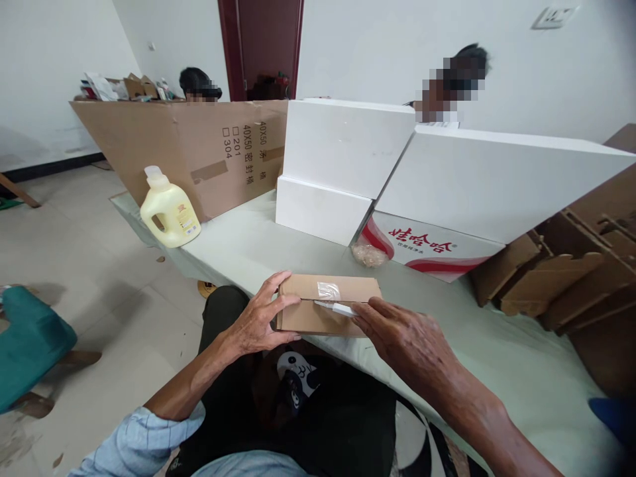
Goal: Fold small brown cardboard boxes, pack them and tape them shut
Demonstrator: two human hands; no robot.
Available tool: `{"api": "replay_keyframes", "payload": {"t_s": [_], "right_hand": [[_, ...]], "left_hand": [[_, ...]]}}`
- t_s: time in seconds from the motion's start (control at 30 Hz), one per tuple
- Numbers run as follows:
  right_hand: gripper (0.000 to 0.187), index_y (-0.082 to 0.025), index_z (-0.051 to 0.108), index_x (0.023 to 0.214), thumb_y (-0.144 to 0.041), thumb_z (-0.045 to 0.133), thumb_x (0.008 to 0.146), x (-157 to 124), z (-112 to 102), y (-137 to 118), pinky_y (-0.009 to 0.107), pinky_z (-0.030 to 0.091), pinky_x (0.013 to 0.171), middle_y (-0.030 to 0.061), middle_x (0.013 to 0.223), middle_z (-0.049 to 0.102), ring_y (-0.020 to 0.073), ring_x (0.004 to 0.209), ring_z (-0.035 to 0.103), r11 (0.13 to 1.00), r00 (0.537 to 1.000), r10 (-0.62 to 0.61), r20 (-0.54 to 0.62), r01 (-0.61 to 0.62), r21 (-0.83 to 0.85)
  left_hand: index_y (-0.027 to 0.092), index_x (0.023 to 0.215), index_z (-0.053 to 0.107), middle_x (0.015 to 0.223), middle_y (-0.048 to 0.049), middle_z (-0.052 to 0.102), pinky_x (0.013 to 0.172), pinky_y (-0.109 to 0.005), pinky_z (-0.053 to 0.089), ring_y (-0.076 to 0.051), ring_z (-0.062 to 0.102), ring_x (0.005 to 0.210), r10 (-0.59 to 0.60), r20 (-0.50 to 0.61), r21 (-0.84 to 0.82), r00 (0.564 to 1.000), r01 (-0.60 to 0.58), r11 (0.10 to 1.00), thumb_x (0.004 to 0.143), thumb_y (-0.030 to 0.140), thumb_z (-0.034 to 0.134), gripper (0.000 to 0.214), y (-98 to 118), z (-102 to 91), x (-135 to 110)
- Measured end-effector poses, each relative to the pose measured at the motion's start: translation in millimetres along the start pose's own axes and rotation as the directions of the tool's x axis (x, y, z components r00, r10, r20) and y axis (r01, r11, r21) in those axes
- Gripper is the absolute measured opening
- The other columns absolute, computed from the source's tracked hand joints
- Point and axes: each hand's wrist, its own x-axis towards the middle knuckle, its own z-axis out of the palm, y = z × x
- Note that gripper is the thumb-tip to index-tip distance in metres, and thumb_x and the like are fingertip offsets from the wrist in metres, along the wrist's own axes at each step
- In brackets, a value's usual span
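Observation:
A small brown cardboard box lies at the near edge of the table, with a piece of clear tape across its top seam. My left hand grips the box's left end, fingers on top and thumb along the near side. In my right hand is a white-handled utility knife, its blade tip at the seam just below the tape. The right fingers are closed around the handle, and they hide its back end.
A yellow detergent bottle stands at the table's left edge. Behind are a large carton, white boxes and a crumpled ball of tape. Flattened cardboard leans at right. Two people are beyond the boxes.

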Motion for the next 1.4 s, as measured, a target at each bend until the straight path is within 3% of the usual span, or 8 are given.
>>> {"api": "replay_keyframes", "payload": {"t_s": [0.4, 0.63, 0.7, 0.77, 0.93, 1.03, 1.2, 1.4], "right_hand": [[0.029, -0.026, 0.070, 0.101, 0.000, 0.061, 0.092, 14.8, -17.3, -13.4, 0.036, 0.013, 0.061, 0.0035, 0.090, 0.071, 0.0189, 0.070, 0.064, 0.982, 0.957, 0.140, 0.255, -0.101, -0.159], [0.027, -0.029, 0.078, 0.096, -0.040, 0.057, 0.110, -20.5, -24.2, 49.9, 0.034, 0.024, 0.054, 0.0046, 0.089, 0.079, 0.0216, 0.066, 0.069, 0.964, 0.954, 0.265, 0.141, -0.258, -0.065], [0.041, -0.030, 0.078, 0.110, -0.055, 0.045, 0.113, -42.0, -7.3, 69.3, 0.033, 0.038, 0.060, 0.0058, 0.101, 0.081, 0.0244, 0.078, 0.074, 0.947, 0.950, 0.312, 0.007, -0.312, 0.080], [0.051, -0.027, 0.076, 0.114, -0.062, 0.038, 0.113, -67.2, 25.6, 82.3, 0.034, 0.045, 0.065, 0.0083, 0.104, 0.081, 0.0262, 0.083, 0.075, 0.881, 0.879, 0.467, -0.094, -0.452, 0.141], [0.056, -0.024, 0.072, 0.094, -0.060, 0.031, 0.108, -133.1, 138.1, 86.3, 0.039, 0.052, 0.068, 0.0121, 0.096, 0.079, 0.0294, 0.084, 0.073, 0.741, 0.753, 0.658, 0.005, -0.649, 0.173], [0.053, -0.024, 0.071, 0.093, -0.061, 0.035, 0.105, -149.1, 171.7, 81.5, 0.043, 0.056, 0.076, 0.0129, 0.094, 0.076, 0.0310, 0.090, 0.072, 0.716, 0.737, 0.676, 0.005, -0.657, 0.236], [0.035, -0.022, 0.072, 0.117, -0.050, 0.052, 0.109, -100.0, 132.0, 62.4, 0.045, 0.059, 0.086, 0.0140, 0.115, 0.071, 0.0296, 0.105, 0.069, 0.750, 0.702, 0.640, -0.312, -0.483, 0.451], [0.032, -0.024, 0.064, 0.140, -0.030, 0.061, 0.108, -22.7, 68.4, 20.1, 0.056, 0.052, 0.105, 0.0176, 0.139, 0.065, 0.0344, 0.126, 0.063, 0.912, 0.833, 0.317, -0.454, -0.136, 0.388]], "left_hand": [[0.023, 0.136, 0.060, 0.166, -0.0245, 0.038, 0.118, -0.062, 0.051, -0.043, 0.046, 0.153, 0.005, -0.035, 0.024, 0.999, -0.004, 1.000, 0.082, 0.029, 0.094, 0.064, 0.5, 1.4, -0.7], [0.024, 0.133, 0.062, 0.164, -0.0222, 0.041, 0.118, -0.060, 0.052, -0.041, 0.049, 0.151, -0.057, -0.056, 0.040, 0.997, 0.059, 0.997, 0.080, 0.028, 0.094, 0.062, -3.8, -6.1, -1.8], [0.025, 0.132, 0.062, 0.165, -0.0211, 0.041, 0.120, -0.061, 0.050, -0.041, 0.047, 0.153, -0.073, -0.058, 0.044, 0.996, 0.075, 0.996, 0.080, 0.028, 0.094, 0.062, -5.5, -7.3, -1.0], [0.026, 0.131, 0.062, 0.166, -0.0204, 0.041, 0.122, -0.062, 0.048, -0.041, 0.045, 0.155, -0.097, -0.044, 0.051, 0.994, 0.099, 0.994, 0.078, 0.028, 0.095, 0.062, -6.7, -8.2, 1.2], [0.026, 0.134, 0.056, 0.168, -0.0217, 0.041, 0.123, -0.064, 0.045, -0.042, 0.046, 0.154, -0.161, 0.039, 0.062, 0.986, 0.159, 0.985, 0.075, 0.032, 0.097, 0.071, -5.0, -14.5, 11.2], [0.024, 0.134, 0.053, 0.163, -0.0222, 0.047, 0.120, -0.063, 0.046, -0.042, 0.048, 0.152, -0.193, 0.076, 0.069, 0.978, 0.188, 0.980, 0.083, 0.039, 0.091, 0.065, -2.4, -21.3, 19.7], [0.023, 0.129, 0.057, 0.149, -0.0176, 0.060, 0.114, -0.060, 0.050, -0.037, 0.057, 0.141, -0.233, 0.110, 0.119, 0.966, 0.220, 0.968, 0.099, 0.042, 0.071, 0.039, 2.8, -28.7, 39.1], [0.025, 0.139, 0.060, 0.150, -0.0141, 0.061, 0.115, -0.055, 0.049, -0.035, 0.059, 0.138, -0.216, 0.173, 0.171, 0.961, 0.187, 0.967, 0.093, 0.034, 0.071, 0.048, 13.8, -29.7, 57.9]]}}
